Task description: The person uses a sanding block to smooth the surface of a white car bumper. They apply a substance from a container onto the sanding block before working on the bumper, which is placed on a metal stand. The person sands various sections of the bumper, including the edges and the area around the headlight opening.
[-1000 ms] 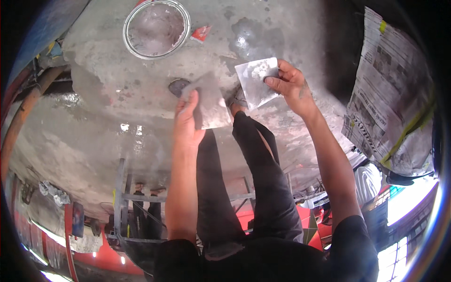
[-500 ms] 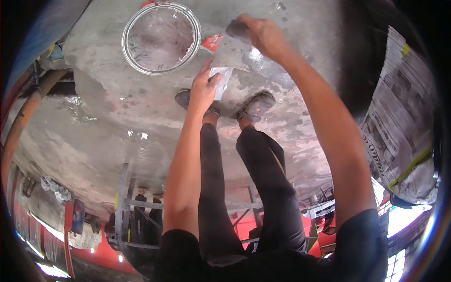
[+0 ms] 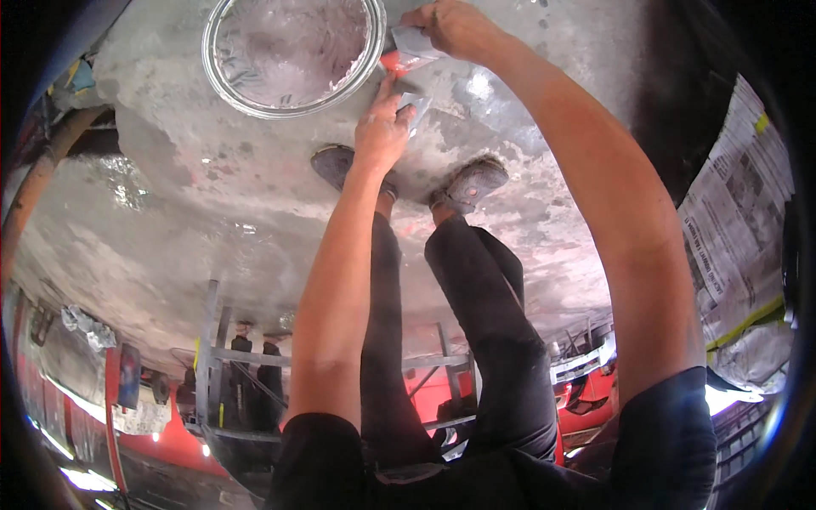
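My left hand [image 3: 381, 136] is closed on a flat, pale grey spreader plate [image 3: 414, 112], its index finger stretched toward a small red object [image 3: 390, 61]. My right hand [image 3: 463, 30] grips a thin grey putty scraper [image 3: 413, 42], held just above the plate and close to the red object. Whether the scraper touches the red object I cannot tell. Left of both hands stands a large round open can [image 3: 210, 64] of pinkish-grey putty [image 3: 289, 51], with smears along its inner rim. The can's far edge is cut off by the frame.
Under me is a stained concrete floor [image 3: 187, 204], with my shoes [image 3: 476, 184] close below the hands. A newspaper-covered panel [image 3: 735, 204] rises at the right. A brown pipe [image 3: 47, 183] curves at the left; a grey metal frame [image 3: 246, 357] stands behind my legs.
My right hand has come down and left with the scraper, toward my left hand. The left hand has shifted slightly up and right. The can appears larger and higher in view.
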Tool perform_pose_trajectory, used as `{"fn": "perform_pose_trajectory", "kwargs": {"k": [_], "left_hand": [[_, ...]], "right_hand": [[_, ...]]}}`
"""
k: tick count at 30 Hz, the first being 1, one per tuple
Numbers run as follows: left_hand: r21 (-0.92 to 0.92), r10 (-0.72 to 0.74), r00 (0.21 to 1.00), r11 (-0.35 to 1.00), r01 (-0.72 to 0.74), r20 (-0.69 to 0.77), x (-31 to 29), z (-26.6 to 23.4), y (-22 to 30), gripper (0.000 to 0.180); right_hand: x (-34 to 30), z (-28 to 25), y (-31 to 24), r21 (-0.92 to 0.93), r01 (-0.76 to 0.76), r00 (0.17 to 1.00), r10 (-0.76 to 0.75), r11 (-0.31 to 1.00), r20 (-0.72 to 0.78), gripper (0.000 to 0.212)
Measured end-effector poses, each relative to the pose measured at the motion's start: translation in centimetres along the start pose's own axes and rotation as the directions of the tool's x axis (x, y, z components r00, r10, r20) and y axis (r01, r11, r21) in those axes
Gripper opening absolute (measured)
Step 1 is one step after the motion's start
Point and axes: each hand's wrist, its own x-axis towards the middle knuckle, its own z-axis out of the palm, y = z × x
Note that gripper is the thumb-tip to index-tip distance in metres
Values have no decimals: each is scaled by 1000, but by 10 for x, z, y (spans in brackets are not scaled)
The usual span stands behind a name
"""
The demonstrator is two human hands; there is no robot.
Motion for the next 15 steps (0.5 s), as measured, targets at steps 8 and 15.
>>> {"fn": "perform_pose_trajectory", "kwargs": {"k": [8, 15], "left_hand": [[-24, -47, 995, 999, 49, 86, 2, -5, 2, 54], [-91, -41, 993, 995, 51, 111, -1, 0, -4, 44]], "right_hand": [[0, 2, 4, 46, -36, 991, 30, 998, 131, 38], [-11, 32, 30, 205, 28, 1000, -30, 978, 5, 31]]}}
